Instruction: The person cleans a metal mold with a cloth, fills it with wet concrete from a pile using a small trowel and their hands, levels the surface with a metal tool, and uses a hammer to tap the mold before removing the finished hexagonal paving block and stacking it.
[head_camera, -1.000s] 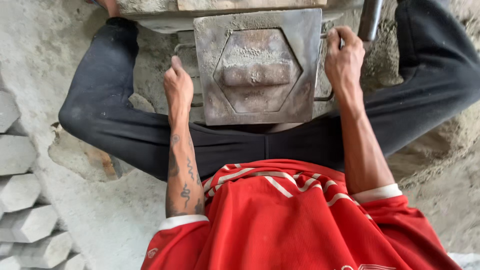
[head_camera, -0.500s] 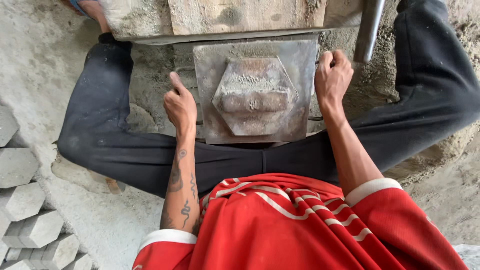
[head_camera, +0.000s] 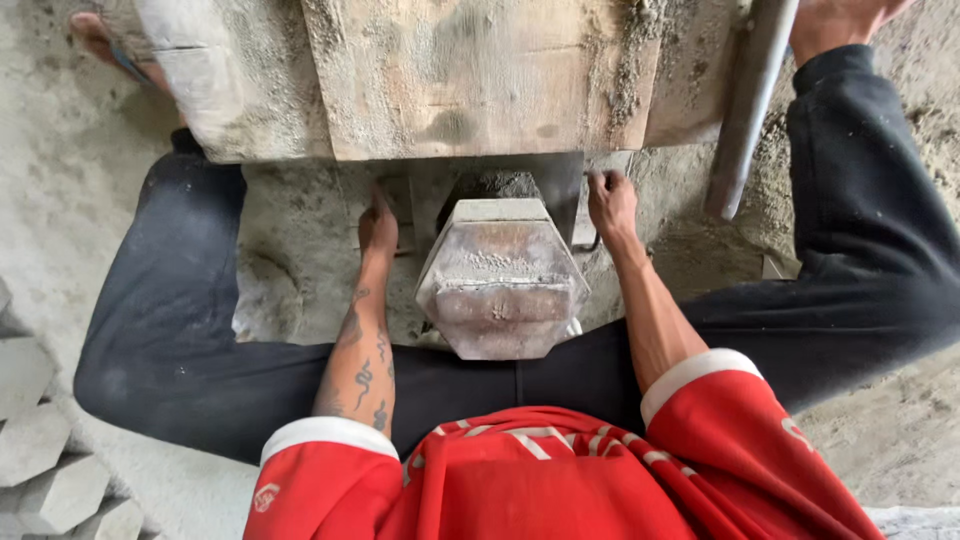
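Both hands (head_camera: 378, 225) (head_camera: 611, 203) gripping hexagonal mould (head_camera: 500, 280), wooden plank (head_camera: 480, 75) overhead

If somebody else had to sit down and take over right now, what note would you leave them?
Left hand: down on the left side of the metal mould frame, low beside the hexagonal block.
Right hand: gripping the frame's right handle.
Hexagonal press block: stands raised between both hands, grey grit on its top face, under the edge of the wooden board.
Finished hexagonal concrete blocks: stacked at the left.
Done: the block stands clear of the frame.
Left: both hands are on the frame; nothing has been set aside.
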